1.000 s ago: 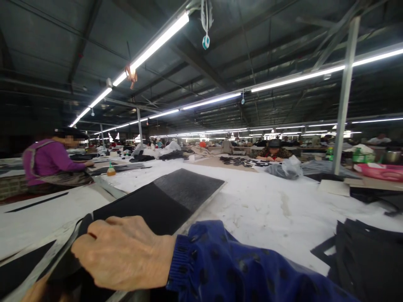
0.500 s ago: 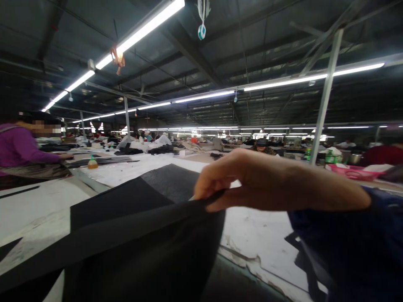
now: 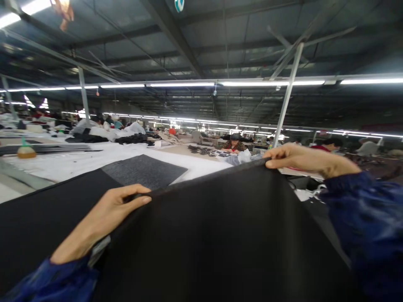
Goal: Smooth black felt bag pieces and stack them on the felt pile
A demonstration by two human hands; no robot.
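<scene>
A large sheet of black fabric (image 3: 214, 226) hangs stretched between my two hands, its top edge raised above the table. My left hand (image 3: 110, 214) pinches that edge near the middle of the view, thumb towards me. Further right and higher, my right hand (image 3: 302, 159) pinches the upper right corner between thumb and fingers. Behind the sheet, more black fabric lies on the table at the left, with a dark grey piece (image 3: 146, 170) showing beyond it. The sheet's lower part runs out of view.
A white-covered table (image 3: 72, 161) spreads ahead. On its left stand a small bottle of amber liquid (image 3: 26, 150) and a stack of dark strips (image 3: 56, 148). Heaps of white and black cloth (image 3: 119, 133) lie farther back. Across the table, a person (image 3: 234, 144) sits near scattered dark pieces.
My left hand has come into view, gripping the edge. My right hand has moved right, drawing the black fabric out wide. The view has turned rightwards.
</scene>
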